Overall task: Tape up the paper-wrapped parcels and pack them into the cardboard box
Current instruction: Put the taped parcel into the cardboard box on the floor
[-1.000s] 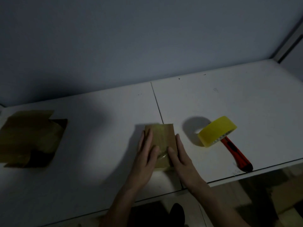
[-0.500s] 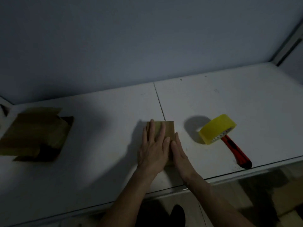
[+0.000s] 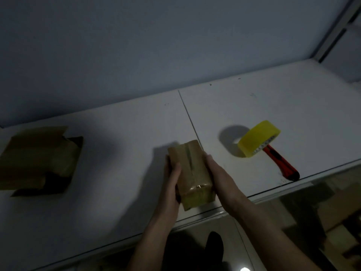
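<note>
Parcel: the paper-wrapped parcel (image 3: 190, 173) sits between my palms, just above the near edge of the counter (image 3: 117, 133), taped end toward me.
Handling: I judge it stiff and blocky, light enough for two hands; the glossy tape looks slippery, so the papered long sides are the place to hold.
Left grip: my left hand (image 3: 172, 182) clamps the left side, thumb curled on top.
Right grip: my right hand (image 3: 216, 173) presses the right side; in this dim light its fingers seem wrapped behind.
Destination: the cardboard box (image 3: 39, 159) lies open, well apart to my left.
</note>
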